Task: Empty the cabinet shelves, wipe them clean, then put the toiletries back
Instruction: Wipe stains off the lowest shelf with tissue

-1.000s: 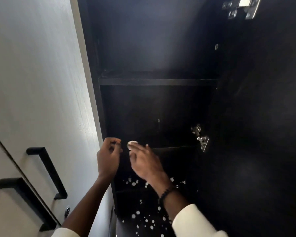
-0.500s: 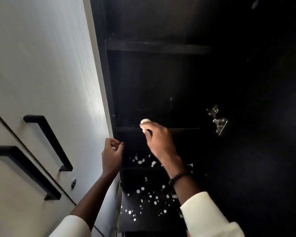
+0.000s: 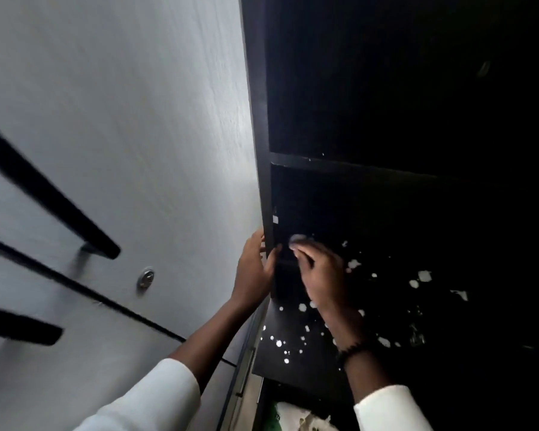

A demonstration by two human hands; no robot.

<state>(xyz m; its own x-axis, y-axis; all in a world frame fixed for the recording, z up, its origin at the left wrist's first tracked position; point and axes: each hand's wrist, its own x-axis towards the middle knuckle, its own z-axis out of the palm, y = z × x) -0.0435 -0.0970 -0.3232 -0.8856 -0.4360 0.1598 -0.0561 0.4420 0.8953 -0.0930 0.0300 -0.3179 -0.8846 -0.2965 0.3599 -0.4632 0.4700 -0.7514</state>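
One tall black open cabinet fills our right side, beside pale grey doors carrying three black bar handles. We count two hands: the left hand grips the cabinet's front edge, the right hand pinches one small pale round thing just inside, over a white-speckled shelf.

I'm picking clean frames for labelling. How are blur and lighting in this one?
Head view: motion-smeared, worst on the black door handles; cabinet interior nearly black, detail lost; both hands, left and right, are soft; wide-angle bends the cabinet edge.
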